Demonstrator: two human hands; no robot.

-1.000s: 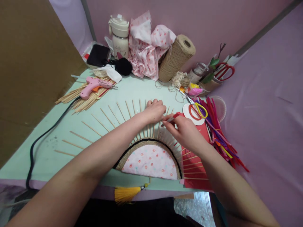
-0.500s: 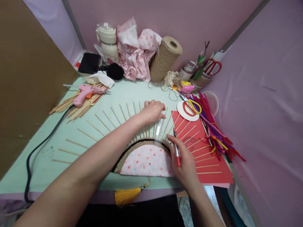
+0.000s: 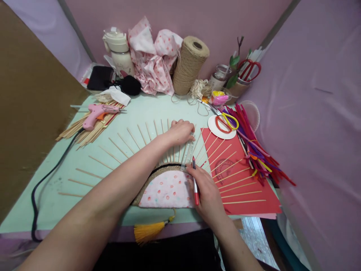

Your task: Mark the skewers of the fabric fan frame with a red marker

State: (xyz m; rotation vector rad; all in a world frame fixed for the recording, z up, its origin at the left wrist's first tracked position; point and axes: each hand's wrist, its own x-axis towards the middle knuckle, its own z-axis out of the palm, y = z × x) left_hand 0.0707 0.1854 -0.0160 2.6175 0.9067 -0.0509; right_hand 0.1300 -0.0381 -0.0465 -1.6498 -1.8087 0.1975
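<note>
A half-round fan [image 3: 166, 190] of pink flowered cloth, edged with black cord and woven straw, lies at the table's near edge with thin wooden sticks [image 3: 118, 141] fanning out from it. My left hand [image 3: 180, 132] presses down on a clear ruler [image 3: 188, 153] laid along the sticks. My right hand [image 3: 205, 192] holds a red marker [image 3: 194, 182], tip pointing away beside the ruler's near end. Red paper [image 3: 254, 195] lies under the right-hand sticks. A yellow tassel [image 3: 148, 231] hangs from the fan over the edge.
A pink glue gun [image 3: 94, 111] rests on a pile of sticks, its black cord [image 3: 42, 178] trailing left. Behind stand a cream bottle [image 3: 118, 51], flowered cloth [image 3: 153, 64] and a twine spool [image 3: 188, 64]. Scissors [image 3: 225, 122] on a white disc and coloured pipe cleaners [image 3: 254, 146] lie right.
My right hand has drawn back from the far end of the ruler to its near end by the fan's rim, still holding the marker. The left hand has stayed on the ruler.
</note>
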